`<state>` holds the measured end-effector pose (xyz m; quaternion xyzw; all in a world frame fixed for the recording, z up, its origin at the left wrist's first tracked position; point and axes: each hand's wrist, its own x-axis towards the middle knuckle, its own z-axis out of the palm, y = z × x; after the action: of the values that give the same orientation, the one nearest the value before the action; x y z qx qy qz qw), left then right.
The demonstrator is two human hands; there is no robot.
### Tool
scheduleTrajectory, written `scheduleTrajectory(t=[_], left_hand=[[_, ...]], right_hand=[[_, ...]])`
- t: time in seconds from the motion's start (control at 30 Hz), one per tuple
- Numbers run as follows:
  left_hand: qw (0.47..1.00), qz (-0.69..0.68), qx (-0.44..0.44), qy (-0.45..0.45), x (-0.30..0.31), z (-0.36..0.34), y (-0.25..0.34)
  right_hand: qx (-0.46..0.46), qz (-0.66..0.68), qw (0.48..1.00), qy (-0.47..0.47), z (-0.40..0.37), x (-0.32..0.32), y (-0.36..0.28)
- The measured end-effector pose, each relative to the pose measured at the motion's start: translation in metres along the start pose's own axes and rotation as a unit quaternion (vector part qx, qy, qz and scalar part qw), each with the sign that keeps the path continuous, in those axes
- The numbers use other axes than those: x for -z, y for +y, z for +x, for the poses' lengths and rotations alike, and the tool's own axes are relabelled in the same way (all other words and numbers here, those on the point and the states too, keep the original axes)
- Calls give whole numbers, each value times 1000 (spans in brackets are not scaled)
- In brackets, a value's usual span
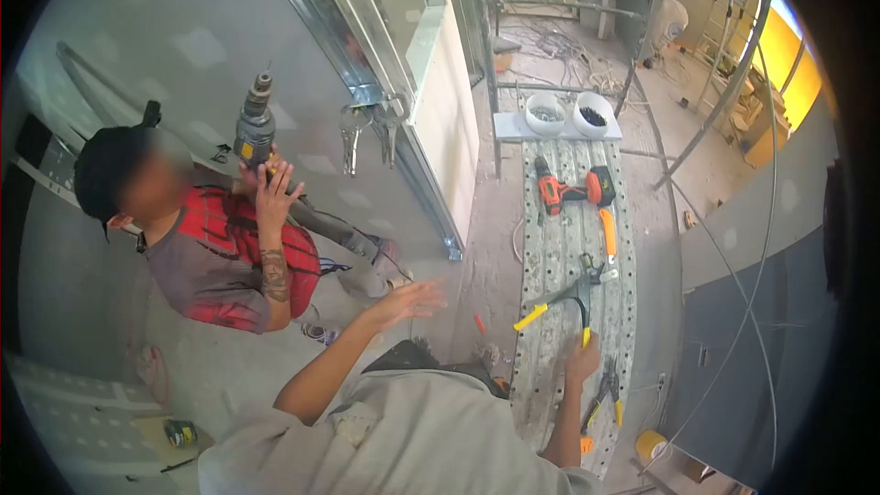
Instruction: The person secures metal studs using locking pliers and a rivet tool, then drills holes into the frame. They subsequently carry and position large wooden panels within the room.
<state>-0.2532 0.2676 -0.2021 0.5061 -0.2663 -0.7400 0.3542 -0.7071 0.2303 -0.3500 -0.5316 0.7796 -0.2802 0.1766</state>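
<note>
My left hand (410,302) is held out in the air, fingers stretched, with nothing in it. Lower right, my right hand (582,359) grips one yellow handle of a stud crimper (576,293); its other handle spreads to the left over the metal scaffold plank (545,376). Just beyond the crimper's head lies an orange utility knife (609,233), with a red and black cordless drill (573,191) past it. Yellow-handled snips (603,396) rest on the plank close to my right forearm.
At left a co-worker (229,257) holds a grey power drill (257,128) pointing up. Locking clamps (352,139) hang on the metal stud frame (403,128). Two white tubs (545,121) of screws stand at the plank's far end, by scaffold rails (564,4). Cables litter the floor beyond.
</note>
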Motion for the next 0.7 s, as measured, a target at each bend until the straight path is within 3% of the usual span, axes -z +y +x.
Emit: scheduleTrajectory(t=[0.2,0.27,0.3,0.37,0.43,0.47,0.5,0.53,0.57,0.7], left_hand=[[991,-51,-78,96,25,-22,10],[960,59,-200,189,14,-38,32],[959,58,-206,185,11,-48,42],[904,116,-352,214,4,-69,66],[874,146,-401,231,-12,-99,90],[844,174,-440,253,-18,-114,97],[846,175,-439,249,-20,-126,103],[830,183,-469,239,-22,-136,108],[815,191,-498,228,-22,-144,110],[829,184,-506,154,-14,-161,114]], right_hand=[[-3,-28,1000,-6,4,-4,27],[-6,-39,999,-16,2,-1,21],[20,-107,994,16,5,1,12],[42,-173,982,55,14,-4,-12],[120,-73,987,80,35,-19,-54],[154,59,985,55,40,-16,-100],[183,190,964,29,38,-10,-159],[202,170,964,7,36,-2,-207],[190,234,953,-39,27,16,-264],[257,348,898,-76,19,48,-391]])
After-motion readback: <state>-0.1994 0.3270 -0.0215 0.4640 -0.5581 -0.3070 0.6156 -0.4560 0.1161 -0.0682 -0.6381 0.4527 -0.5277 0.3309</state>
